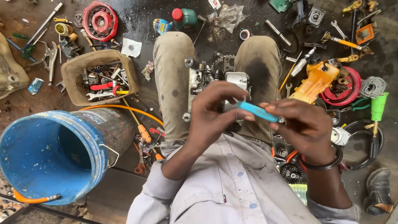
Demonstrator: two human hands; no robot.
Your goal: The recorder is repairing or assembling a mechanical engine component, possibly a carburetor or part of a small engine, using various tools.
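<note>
Sitting on a dark, oil-stained workshop floor (141,25), a person in a grey shirt and khaki trousers (172,79) has tools and engine parts strewn on every side, so bare ground shows only in small patches, mostly at the top centre and lower left. Biggest of the clutter is a blue plastic bucket (49,155) lying tipped at the lower left, its open mouth towards the camera, with an orange hose (124,108) curving over its top. Above it stands a tan bin (74,70) full of spanners and sockets. A metal engine block (199,76) rests between the knees. A red recoil starter cover (99,20) lies at the upper left, and a second red round cover (348,89) at the right carries an orange-yellow plastic housing (317,81). A green funnel (378,107) stands near the right edge, and a green oil bottle with a red cap (185,17) beyond the knees.

Over the lap, the left hand (209,116) and right hand (304,128) meet close together. A small light-blue tube (257,111) spans the gap: left fingertips pinch one end, right thumb and fingers close round the other. A black band (327,164) circles the right wrist
</note>
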